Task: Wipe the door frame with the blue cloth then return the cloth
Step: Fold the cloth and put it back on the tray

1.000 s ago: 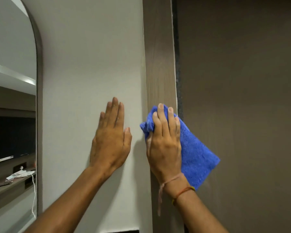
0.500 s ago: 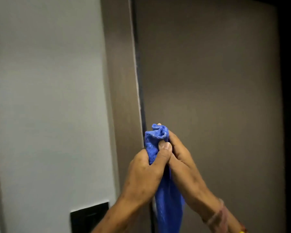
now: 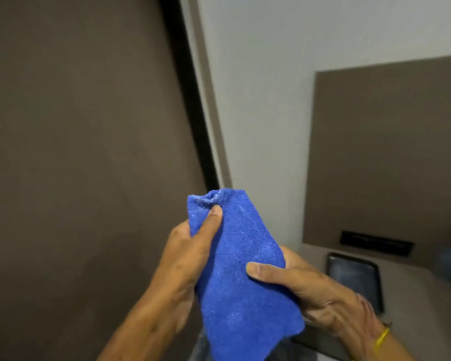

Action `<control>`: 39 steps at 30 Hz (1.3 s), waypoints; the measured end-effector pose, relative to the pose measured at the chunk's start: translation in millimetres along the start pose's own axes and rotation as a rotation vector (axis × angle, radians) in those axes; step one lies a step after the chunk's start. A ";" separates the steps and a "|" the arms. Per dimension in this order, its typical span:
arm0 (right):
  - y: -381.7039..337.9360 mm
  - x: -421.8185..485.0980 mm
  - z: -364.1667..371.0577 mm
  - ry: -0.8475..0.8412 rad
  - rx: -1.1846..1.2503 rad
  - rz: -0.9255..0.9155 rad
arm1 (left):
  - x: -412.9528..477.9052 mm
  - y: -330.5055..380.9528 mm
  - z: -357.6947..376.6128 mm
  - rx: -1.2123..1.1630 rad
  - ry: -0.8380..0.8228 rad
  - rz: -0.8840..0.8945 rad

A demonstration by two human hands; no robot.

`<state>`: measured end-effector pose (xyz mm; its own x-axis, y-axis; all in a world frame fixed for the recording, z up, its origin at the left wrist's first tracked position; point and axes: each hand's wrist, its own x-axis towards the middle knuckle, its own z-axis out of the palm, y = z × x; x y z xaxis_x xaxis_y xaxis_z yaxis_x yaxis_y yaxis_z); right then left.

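Lower centre of frame: left hand [image 3: 185, 256] grips the upper part of the blue cloth [image 3: 242, 277], thumb pressed near its bunched top. Right hand [image 3: 313, 290] clasps the cloth's right side, thumb across the front. Cloth hangs between both hands, off the door frame [image 3: 206, 100]. Black tray [image 3: 354, 277] at lower right; contents unclear.

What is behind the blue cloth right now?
Behind the blue cloth only the base of the door frame and a strip of counter show. Both hands' fingers wrapped round its back are covered.
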<state>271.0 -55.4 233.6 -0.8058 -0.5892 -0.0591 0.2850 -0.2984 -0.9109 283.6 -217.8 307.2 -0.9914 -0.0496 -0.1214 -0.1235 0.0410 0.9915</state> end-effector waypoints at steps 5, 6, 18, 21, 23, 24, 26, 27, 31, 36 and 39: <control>36.1 -15.2 -139.8 0.532 0.116 0.071 | 82.0 -94.7 118.8 -0.016 -0.235 -0.412; 46.4 -17.2 -168.8 0.632 0.125 0.103 | 94.4 -115.6 139.4 0.013 -0.285 -0.491; 197.3 -43.4 -453.6 1.042 0.379 0.469 | 235.9 -361.7 353.0 0.251 -0.408 -0.885; 199.4 -26.4 -499.0 1.066 0.327 0.463 | 268.3 -385.0 376.1 0.236 -0.425 -0.815; 201.1 -12.8 -532.0 1.029 0.335 0.356 | 293.9 -401.5 390.1 0.217 -0.439 -0.728; 204.6 -6.5 -548.8 1.017 0.335 0.304 | 307.4 -411.9 397.5 0.202 -0.440 -0.705; 215.8 1.8 -574.2 1.011 0.284 0.280 | 327.7 -434.7 410.7 0.198 -0.420 -0.722; 228.6 5.1 -585.7 1.015 0.237 0.322 | 334.2 -452.2 417.2 0.221 -0.410 -0.751; 284.1 10.0 -609.0 1.006 -0.130 0.704 | 337.4 -528.0 426.9 0.493 -0.385 -0.824; 318.3 17.3 -615.9 1.028 -0.527 0.860 | 341.0 -565.7 433.5 0.921 -0.274 -0.484; 323.8 21.9 -620.0 1.080 -0.700 0.862 | 360.9 -572.1 439.4 1.034 -0.223 -0.385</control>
<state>23.8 300.5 -315.9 -0.5972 0.5032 -0.6246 0.8010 0.4154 -0.4312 -23.1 179.3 -324.5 -0.8523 -0.0623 -0.5193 -0.2976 0.8742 0.3836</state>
